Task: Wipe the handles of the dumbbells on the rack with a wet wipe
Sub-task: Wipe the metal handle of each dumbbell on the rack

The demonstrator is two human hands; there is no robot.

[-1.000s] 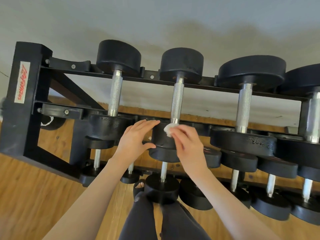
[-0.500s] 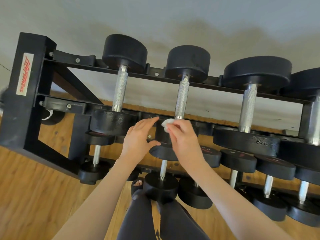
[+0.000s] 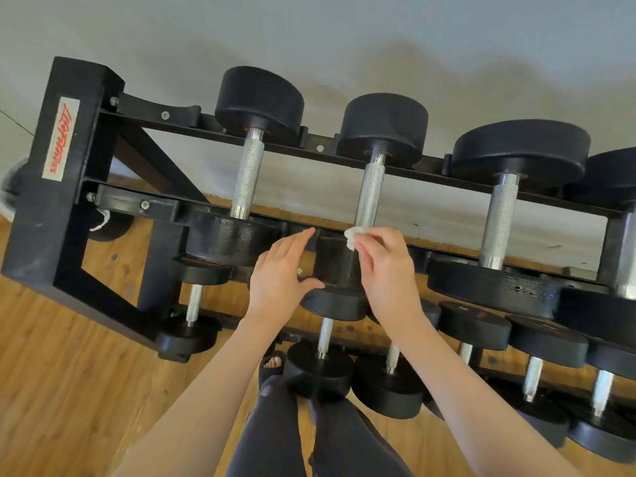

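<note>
Pinching a small white wet wipe [image 3: 354, 236] in its fingertips, the right hand [image 3: 385, 270] holds it at the bottom end of a silver dumbbell handle [image 3: 369, 196], which runs up and away from the hand. The left hand [image 3: 280, 277] is just beside it, fingers straight and loose, thumb touching the black weight [image 3: 335, 266] between both hands.

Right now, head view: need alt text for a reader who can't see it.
A person's right hand pinches a small white wet wipe at the near end of a knurled dumbbell handle on the top tier of a black rack. The left hand hovers open beside it. More dumbbells sit on the lower tiers above a wooden floor.
</note>
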